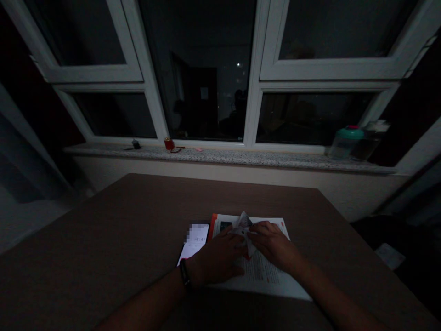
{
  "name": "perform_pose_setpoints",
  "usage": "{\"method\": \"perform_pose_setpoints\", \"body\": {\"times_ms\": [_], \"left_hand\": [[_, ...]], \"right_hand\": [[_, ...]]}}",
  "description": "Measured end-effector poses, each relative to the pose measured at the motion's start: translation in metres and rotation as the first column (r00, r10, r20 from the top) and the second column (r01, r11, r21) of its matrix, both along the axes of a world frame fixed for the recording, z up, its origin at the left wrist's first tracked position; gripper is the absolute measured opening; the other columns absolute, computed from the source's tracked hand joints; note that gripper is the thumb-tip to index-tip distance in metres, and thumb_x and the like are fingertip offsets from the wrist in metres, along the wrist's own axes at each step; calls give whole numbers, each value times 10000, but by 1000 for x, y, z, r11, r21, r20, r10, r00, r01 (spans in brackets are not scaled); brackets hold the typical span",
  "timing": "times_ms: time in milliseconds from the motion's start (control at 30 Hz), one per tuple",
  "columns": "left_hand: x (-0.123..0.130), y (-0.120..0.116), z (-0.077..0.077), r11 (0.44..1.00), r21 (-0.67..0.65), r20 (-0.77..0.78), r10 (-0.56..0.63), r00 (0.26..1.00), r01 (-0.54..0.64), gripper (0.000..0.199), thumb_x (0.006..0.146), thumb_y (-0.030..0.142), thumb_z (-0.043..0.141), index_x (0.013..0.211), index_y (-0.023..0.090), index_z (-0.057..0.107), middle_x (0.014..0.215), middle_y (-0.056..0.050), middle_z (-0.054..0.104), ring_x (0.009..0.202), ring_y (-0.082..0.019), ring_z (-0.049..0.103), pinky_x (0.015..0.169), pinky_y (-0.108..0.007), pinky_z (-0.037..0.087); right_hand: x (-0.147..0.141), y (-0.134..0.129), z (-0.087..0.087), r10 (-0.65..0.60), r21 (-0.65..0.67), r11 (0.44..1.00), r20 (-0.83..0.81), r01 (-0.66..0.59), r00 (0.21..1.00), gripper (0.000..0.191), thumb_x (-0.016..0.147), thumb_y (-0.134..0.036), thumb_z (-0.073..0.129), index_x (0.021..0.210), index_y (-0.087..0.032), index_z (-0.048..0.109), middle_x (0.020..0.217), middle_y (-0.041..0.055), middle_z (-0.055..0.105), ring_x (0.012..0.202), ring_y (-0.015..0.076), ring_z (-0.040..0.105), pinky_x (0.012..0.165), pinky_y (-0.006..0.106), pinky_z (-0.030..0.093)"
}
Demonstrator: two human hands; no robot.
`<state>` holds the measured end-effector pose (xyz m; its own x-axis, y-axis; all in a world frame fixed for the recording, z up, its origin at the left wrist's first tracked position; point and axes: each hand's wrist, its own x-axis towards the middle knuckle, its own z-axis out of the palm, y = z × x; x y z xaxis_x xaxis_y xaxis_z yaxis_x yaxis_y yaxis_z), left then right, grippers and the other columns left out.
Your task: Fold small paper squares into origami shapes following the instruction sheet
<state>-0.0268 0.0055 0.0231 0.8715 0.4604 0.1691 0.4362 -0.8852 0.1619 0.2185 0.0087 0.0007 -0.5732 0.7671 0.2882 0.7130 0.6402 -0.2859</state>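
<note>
A small folded piece of printed paper (pixel 243 222), with pointed corners, lies over a printed sheet or booklet (pixel 265 276) on the table. My left hand (pixel 220 257), a dark band at its wrist, reaches in from the left with its fingers closed on the folded paper. From the right, my right hand (pixel 272 242) grips the paper's other side with bent fingers. Both hands rest low over the booklet and cover part of its text. Dim light hides the exact finger contact. Just left of the booklet lies a phone (pixel 193 243) with its screen lit.
The brown table (pixel 138 220) runs up to the wall below a window. On the stone sill (pixel 223 156) stand a small red container (pixel 168 143), a dark little item (pixel 135 144) and a clear jug with a teal lid (pixel 346 143). A dark bulky shape fills the lower right.
</note>
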Motion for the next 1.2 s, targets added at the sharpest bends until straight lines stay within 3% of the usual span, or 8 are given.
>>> {"method": "perform_pose_setpoints", "body": {"times_ms": [500, 667, 867, 1067, 1200], "left_hand": [[0, 0, 1, 1000, 6, -17, 18, 1000, -18, 376, 869, 404, 719, 1181, 244, 582, 1267, -52, 588, 1265, -254, 508, 1206, -442, 159], [0, -1, 1, 999, 26, -14, 24, 1000, -24, 416, 881, 414, 708, 1227, 236, 561, 1325, -75, 551, 1307, -271, 472, 1199, -447, 166], [-3, 3, 1, 997, 61, -39, -51, 998, 53, 405, 891, 409, 700, 1240, 243, 576, 1385, -78, 529, 1357, -271, 423, 1210, -453, 127], [-5, 5, 1, 993, 84, -46, -79, 996, 83, 359, 926, 388, 656, 1248, 249, 579, 1379, -85, 538, 1345, -263, 440, 1201, -466, 131], [-2, 0, 6, 997, 81, -41, -9, 999, 12, 269, 921, 332, 660, 1171, 256, 600, 1323, -63, 574, 1327, -271, 440, 1194, -513, 96]], "right_hand": [[0, 0, 1, 6, 16, 1000, -15, -6, 1000, 366, 984, -243, 525, 1333, -321, 603, 1229, 44, 679, 1123, 268, 533, 933, 441, 443], [-3, 2, -2, -46, 26, 999, -20, 47, 999, 297, 980, -249, 528, 1234, -291, 674, 1188, 49, 698, 1085, 266, 545, 916, 443, 435], [-10, 6, -8, -144, -13, 990, -77, 143, 987, 185, 933, -274, 607, 1063, -256, 737, 1143, 63, 718, 1066, 281, 565, 883, 445, 433], [-11, 6, -10, -175, -48, 984, -96, 171, 980, 222, 877, -284, 686, 1091, -246, 728, 1177, 59, 703, 1096, 277, 554, 906, 419, 426], [-10, 1, -8, -145, -28, 989, -68, 143, 987, 261, 897, -272, 664, 1155, -264, 704, 1199, 50, 693, 1102, 276, 540, 916, 422, 412]]}}
